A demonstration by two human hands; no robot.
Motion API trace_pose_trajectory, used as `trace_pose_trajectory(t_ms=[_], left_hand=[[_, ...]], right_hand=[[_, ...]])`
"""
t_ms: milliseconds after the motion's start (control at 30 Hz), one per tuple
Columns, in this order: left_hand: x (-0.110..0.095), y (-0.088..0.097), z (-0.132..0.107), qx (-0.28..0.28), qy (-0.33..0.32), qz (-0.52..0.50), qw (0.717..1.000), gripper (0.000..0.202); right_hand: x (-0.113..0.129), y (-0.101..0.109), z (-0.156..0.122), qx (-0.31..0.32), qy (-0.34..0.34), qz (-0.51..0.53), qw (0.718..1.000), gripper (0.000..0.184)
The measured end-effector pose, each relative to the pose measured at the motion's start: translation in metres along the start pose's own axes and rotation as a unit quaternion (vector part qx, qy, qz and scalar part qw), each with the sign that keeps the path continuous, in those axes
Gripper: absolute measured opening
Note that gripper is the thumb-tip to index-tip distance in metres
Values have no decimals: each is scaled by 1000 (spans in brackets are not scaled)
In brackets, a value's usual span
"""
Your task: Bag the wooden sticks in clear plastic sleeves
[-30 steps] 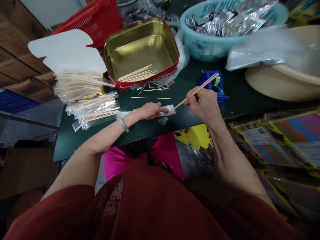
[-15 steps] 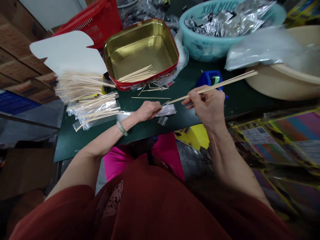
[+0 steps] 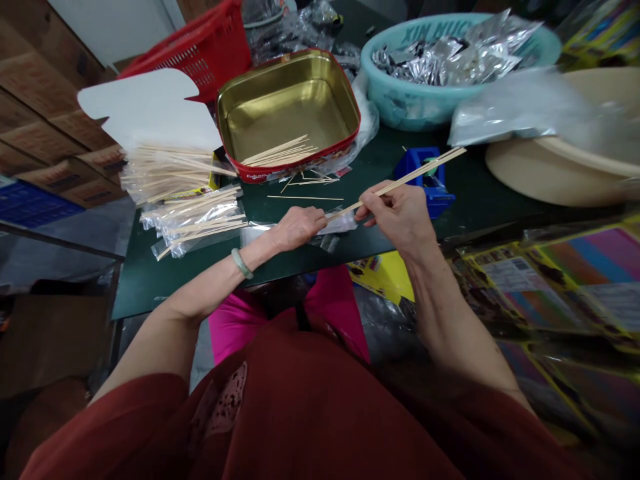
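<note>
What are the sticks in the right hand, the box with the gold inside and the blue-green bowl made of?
The sticks look like bare wood or bamboo: pale, straight and dull. The box looks like tin or other metal, because its gold inside shines. The bowl is probably smooth plastic: one colour, with a rounded rim.

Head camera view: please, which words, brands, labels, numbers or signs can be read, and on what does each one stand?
"XIN NUC", last letter uncertain: teal basin.
White lettering on the red tin: too small to read.
Print on the cartons: too blurred.
Print on the yellow-edged packs: too small and blurred.
</note>
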State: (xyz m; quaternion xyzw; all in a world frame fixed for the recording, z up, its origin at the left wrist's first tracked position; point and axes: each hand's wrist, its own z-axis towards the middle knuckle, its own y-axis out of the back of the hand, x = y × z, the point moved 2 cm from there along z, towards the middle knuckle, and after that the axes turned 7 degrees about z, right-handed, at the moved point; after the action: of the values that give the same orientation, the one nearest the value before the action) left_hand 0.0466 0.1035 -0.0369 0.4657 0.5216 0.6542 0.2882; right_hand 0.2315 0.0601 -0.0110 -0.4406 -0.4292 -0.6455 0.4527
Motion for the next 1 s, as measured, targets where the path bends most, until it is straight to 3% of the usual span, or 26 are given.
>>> trace_pose_trajectory(t_ms=[200,433,500,667,900,1000], left_hand=[[2,0,0,-63,12,-6,998,23],[15,-11,-11,-151,88,-149,973,23],[16,-16,-17,-124,68,-170,975,24],[8,-27,-25,5,29,-156,987,28],[9,-20,-10,87,-5,-133,987,42],[14,-20,-4,94,-29,-154,983,35]], right_hand=[[-11,-13,-11,-44,71,-57,995,13],[-28,-17,-13,-21,8,2,1000,16],[-35,-16,-12,-24,-40,28,999,13],[-41,-7,-14,-75,-134,44,987,7],[-34,4,-18,-73,-74,-25,994,9],[-35,4,-18,-65,-57,-45,995,9]])
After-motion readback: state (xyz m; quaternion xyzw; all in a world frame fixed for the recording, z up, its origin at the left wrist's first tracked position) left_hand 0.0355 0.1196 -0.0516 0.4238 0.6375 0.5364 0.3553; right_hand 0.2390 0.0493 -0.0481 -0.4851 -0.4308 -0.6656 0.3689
